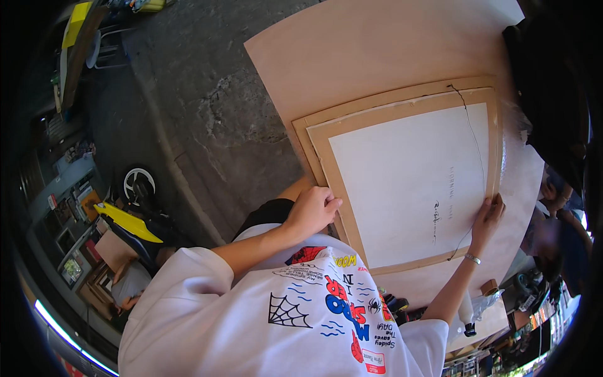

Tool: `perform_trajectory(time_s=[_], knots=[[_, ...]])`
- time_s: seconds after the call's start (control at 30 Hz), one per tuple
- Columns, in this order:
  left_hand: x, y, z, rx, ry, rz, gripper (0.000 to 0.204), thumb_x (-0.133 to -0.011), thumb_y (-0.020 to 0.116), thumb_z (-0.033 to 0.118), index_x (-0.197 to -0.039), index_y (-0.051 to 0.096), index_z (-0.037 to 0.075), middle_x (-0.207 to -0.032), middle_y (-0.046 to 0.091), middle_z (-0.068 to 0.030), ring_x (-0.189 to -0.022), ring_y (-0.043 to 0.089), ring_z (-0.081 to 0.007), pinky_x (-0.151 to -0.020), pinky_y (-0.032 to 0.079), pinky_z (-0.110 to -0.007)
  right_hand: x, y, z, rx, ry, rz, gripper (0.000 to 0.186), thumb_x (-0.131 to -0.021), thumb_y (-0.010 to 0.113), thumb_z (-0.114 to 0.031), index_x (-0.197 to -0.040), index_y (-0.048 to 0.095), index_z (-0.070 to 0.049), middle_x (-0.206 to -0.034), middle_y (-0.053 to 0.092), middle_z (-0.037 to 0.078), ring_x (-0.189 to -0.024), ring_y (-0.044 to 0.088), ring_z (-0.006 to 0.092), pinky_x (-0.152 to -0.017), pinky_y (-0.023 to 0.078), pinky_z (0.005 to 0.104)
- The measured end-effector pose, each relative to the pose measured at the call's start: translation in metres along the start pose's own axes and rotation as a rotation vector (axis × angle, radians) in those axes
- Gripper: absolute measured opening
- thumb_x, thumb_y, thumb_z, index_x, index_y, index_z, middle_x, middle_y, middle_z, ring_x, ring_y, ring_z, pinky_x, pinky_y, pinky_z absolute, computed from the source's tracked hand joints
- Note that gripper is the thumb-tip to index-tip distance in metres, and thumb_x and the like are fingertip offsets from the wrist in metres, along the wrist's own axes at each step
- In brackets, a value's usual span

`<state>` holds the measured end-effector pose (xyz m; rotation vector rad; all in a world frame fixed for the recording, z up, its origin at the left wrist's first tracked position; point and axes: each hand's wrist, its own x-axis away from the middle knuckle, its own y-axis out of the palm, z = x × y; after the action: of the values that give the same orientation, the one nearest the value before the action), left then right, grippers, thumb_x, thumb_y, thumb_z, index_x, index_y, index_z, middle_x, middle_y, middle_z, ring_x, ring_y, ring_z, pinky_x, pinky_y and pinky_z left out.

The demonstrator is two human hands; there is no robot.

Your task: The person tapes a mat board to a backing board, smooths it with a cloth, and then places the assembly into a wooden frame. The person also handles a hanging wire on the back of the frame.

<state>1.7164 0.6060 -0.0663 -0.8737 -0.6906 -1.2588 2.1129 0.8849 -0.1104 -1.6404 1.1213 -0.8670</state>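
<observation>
A picture frame [352, 226] lies face down, its tan wooden back edges around a white backing sheet [402, 182] with some handwriting on it. A thin dark hanging wire [475, 139] runs loosely along its right part, fixed near the top and bottom edges. My left hand [316, 210] is closed at the frame's lower left edge, thumb and forefinger pinching the rim. At the right edge my right hand [488, 218] grips the frame beside the wire, thumb on the back and fingers over the side.
Beneath the frame is a large pale wooden board [377, 44]. A white bottle [466, 314] and a plastic bag [485, 303] are near the lower right. Concrete floor [213, 81] lies to the left, with a motorcycle wheel [139, 185] farther off. Other people are at both sides.
</observation>
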Motion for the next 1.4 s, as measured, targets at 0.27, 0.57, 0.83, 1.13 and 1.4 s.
perform_trajectory(time_s=[0.27, 0.57, 0.83, 1.13, 1.4], knots=[[-0.02, -0.052, 0.021, -0.26, 0.281, 0.343, 0.039, -0.079, 0.091, 0.034, -0.08, 0.066, 0.005, -0.068, 0.065, -0.0071, -0.062, 0.064, -0.0235, -0.062, 0.052, -0.042, 0.051, -0.021, -0.024, -0.193, 0.344, 0.279, 0.046, -0.109, 0.055, -0.031, -0.143, 0.055, -0.001, -0.129, 0.064, 0.016, -0.105, 0.064, 0.0256, -0.089, 0.052, 0.0371], [-0.103, -0.132, 0.053, -0.42, 0.461, 0.104, 0.039, -0.087, 0.085, 0.008, -0.12, 0.066, -0.002, -0.11, 0.071, -0.0074, -0.102, 0.067, -0.0171, -0.09, 0.053, -0.03, 0.352, 0.014, -0.157, -0.672, 1.008, 0.051, 0.031, -0.098, 0.074, -0.016, -0.122, 0.061, -0.001, -0.11, 0.065, 0.008, -0.092, 0.063, 0.0135, -0.079, 0.053, 0.0275], [-0.139, -0.17, 0.065, -0.482, 0.435, -0.093, 0.031, -0.088, 0.083, 0.005, -0.114, 0.066, 0.001, -0.102, 0.071, -0.0039, -0.094, 0.066, -0.012, -0.087, 0.053, -0.026, 0.366, 0.061, -0.201, -1.048, 1.165, 0.347, 0.045, -0.089, 0.08, -0.008, -0.128, 0.058, 0.002, -0.108, 0.065, 0.009, -0.09, 0.063, 0.016, -0.078, 0.056, 0.0304], [-0.138, -0.171, 0.078, -0.623, 0.499, -0.098, 0.023, -0.089, 0.083, 0.006, -0.102, 0.064, 0.004, -0.094, 0.068, -0.0004, -0.086, 0.064, -0.0093, -0.082, 0.052, -0.025, 0.37, 0.069, -0.204, -0.904, 1.13, 0.34, 0.046, -0.087, 0.081, -0.012, -0.126, 0.06, 0.001, -0.105, 0.06, 0.012, -0.086, 0.064, 0.0224, -0.076, 0.055, 0.0331], [-0.137, -0.173, 0.079, -0.754, 0.546, -0.091, 0.022, -0.093, 0.081, 0.009, -0.105, 0.064, 0.003, -0.095, 0.068, -0.0011, -0.087, 0.062, -0.0094, -0.081, 0.051, -0.025, 0.356, 0.07, -0.212, -0.991, 1.283, 0.442, 0.038, -0.088, 0.079, -0.008, -0.12, 0.06, 0.001, -0.105, 0.06, 0.014, -0.088, 0.063, 0.0262, -0.078, 0.054, 0.0364]])
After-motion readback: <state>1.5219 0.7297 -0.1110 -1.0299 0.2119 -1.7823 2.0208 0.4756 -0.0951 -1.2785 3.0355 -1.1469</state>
